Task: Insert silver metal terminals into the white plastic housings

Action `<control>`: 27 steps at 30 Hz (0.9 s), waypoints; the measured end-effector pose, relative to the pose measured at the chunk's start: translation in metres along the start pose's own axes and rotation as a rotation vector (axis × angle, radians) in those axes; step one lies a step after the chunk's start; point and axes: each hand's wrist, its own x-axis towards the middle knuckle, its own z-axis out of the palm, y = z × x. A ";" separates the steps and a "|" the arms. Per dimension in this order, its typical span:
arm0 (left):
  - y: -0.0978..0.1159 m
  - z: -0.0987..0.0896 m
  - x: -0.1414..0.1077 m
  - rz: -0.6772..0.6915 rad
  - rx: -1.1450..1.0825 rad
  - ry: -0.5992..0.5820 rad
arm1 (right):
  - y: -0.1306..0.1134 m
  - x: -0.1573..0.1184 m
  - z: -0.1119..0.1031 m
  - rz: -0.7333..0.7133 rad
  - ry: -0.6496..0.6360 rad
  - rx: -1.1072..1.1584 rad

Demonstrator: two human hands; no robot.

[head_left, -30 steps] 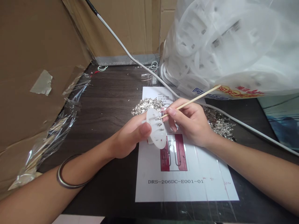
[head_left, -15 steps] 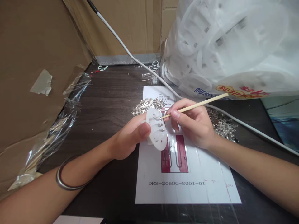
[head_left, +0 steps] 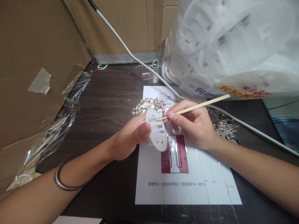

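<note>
My left hand [head_left: 130, 137] grips a white oval plastic part [head_left: 157, 132], thumb on its near face and the other fingers hidden behind it. Several small metal clips sit in slots across that face, which is tilted toward me. Between thumb and fingers, my right hand [head_left: 193, 124] pinches a thin wooden stick [head_left: 198, 106]. Its tapered tip meets the oval part beside the uppermost clip; whether it presses on the metal I cannot tell. Behind the part lies a pile of small metal clips [head_left: 148, 105].
Under my hands is a printed sheet [head_left: 173, 194]. More metal pieces [head_left: 225, 126] lie beyond my right wrist. A clear bag [head_left: 233, 62] of white plastic parts stands at the back right. A white cable [head_left: 130, 53] crosses the table; cardboard [head_left: 35, 40] walls the left.
The oval part has turned slightly, its face showing a little more toward me. The stick's tip has shifted slightly left on it. Both hands keep their grip.
</note>
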 end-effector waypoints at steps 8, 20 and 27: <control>0.000 -0.003 0.000 0.002 0.017 -0.012 | -0.001 0.001 0.001 0.047 -0.009 0.042; -0.002 -0.002 0.000 0.011 0.045 -0.058 | -0.002 0.000 0.001 0.043 -0.013 -0.013; -0.001 -0.004 -0.001 0.004 0.080 -0.065 | -0.002 -0.003 0.003 -0.017 -0.005 -0.120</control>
